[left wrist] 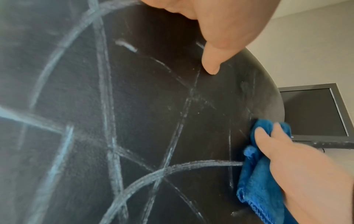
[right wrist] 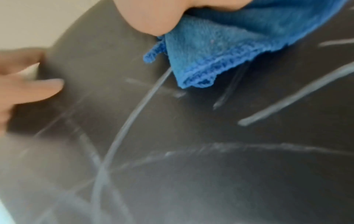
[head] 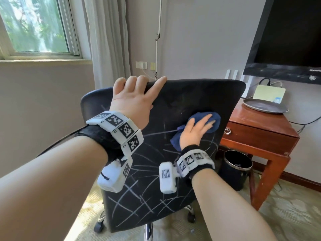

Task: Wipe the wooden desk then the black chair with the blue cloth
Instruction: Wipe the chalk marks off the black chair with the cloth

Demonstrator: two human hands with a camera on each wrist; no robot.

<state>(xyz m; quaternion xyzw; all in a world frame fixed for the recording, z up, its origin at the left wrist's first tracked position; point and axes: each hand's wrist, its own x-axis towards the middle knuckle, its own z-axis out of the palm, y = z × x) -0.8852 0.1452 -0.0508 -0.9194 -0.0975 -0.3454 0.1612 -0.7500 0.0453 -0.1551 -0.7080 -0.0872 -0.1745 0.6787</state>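
**Head view: cloth working across the chalked chair back**

Head view is showing the person standing behind the black padded office chair (head: 182, 108), its backrest covered in pale chalk-like lines. The left hand (head: 133, 100) is hooking its fingers over the top edge of the backrest, thumb lying along the near face — a bracing hold, I would judge, since the chair is sitting on castors and would roll or swivel away under a push. The right hand (head: 196, 131) is lying flat with fingers spread and fairly straight, pressing the bunched blue microfibre cloth (head: 212, 121) against the upper right part of the backrest; a loose corner is trailing out below the palm.

The area around the cloth is looking smeared and fainter, while the lines lower down are staying crisp — so the wiping seems to be going from the top downward, with most of the surface yet to do. The flat palm is spreading pressure over a wide patch of cloth.

The reddish wooden desk (head: 257, 122) is standing just beside the chair, carrying a round grey metal tray (head: 265, 106); a dark cylindrical waste bin (head: 237, 169) is sitting beneath it.
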